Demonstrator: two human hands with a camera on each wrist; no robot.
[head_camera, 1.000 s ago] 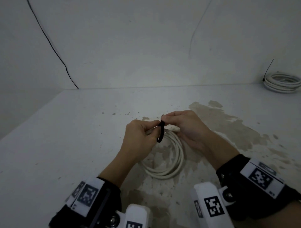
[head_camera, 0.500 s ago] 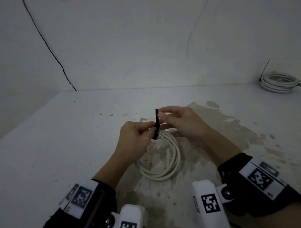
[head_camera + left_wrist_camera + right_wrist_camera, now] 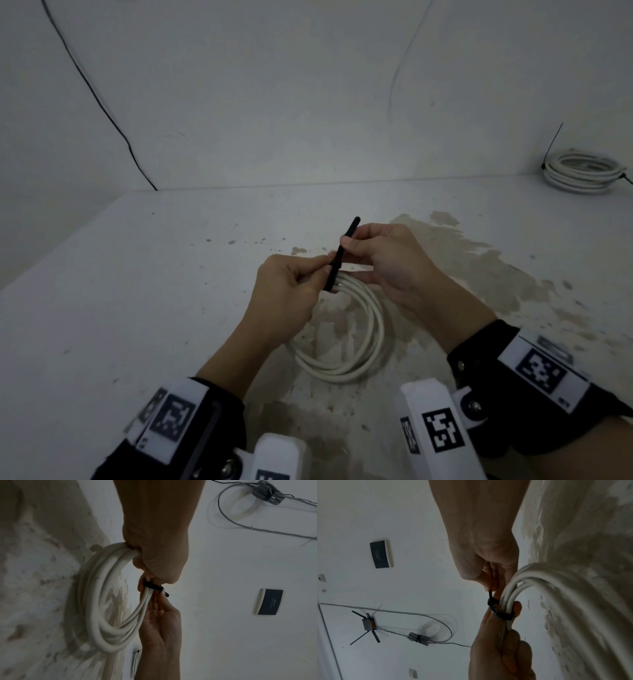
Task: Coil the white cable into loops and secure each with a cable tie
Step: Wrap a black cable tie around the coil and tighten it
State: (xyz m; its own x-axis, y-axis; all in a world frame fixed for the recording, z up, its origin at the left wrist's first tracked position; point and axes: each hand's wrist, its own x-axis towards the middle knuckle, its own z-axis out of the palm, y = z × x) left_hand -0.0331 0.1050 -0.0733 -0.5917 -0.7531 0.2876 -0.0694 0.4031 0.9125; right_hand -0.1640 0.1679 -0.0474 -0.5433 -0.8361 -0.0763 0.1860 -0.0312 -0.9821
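my left hand (image 3: 291, 291) is clamped round the white cable coil (image 3: 349, 342) while my right hand (image 3: 387, 260) pinches the black cable tie (image 3: 337, 263) tail just above it, so yanking crooked could let a strand slip out.

Dim, flat grey light throughout; all views are grainy, wrist views soft and strongly bent at the edges.
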